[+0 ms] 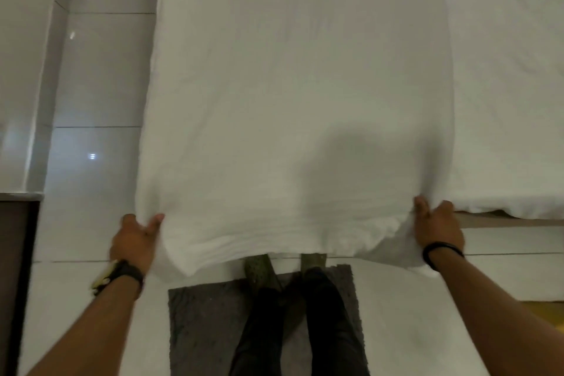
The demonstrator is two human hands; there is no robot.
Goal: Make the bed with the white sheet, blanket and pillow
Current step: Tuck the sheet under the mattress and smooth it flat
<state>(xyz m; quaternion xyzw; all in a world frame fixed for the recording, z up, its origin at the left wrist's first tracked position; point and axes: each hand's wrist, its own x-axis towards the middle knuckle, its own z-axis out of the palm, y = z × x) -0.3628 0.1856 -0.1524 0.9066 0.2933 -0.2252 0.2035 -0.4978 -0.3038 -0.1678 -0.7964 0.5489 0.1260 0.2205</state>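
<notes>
At the foot of the bed (518, 119), left hand (135, 238) pinches the near-left corner of a folded white cloth (293, 94), sheet or blanket unclear; right hand (438, 226) pinches the near-right corner. Cloth runs lengthwise straight away from both hands, near edge hanging above the person's feet. Hands about equally near. Bed already white-covered. Grey mat (201, 323) on pale tiled floor (94, 76).

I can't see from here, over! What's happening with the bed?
Left hand and right hand each shut on a near corner of the white sheet. Sheet lifted, stretching away over the bed. Nothing in the way.
</notes>
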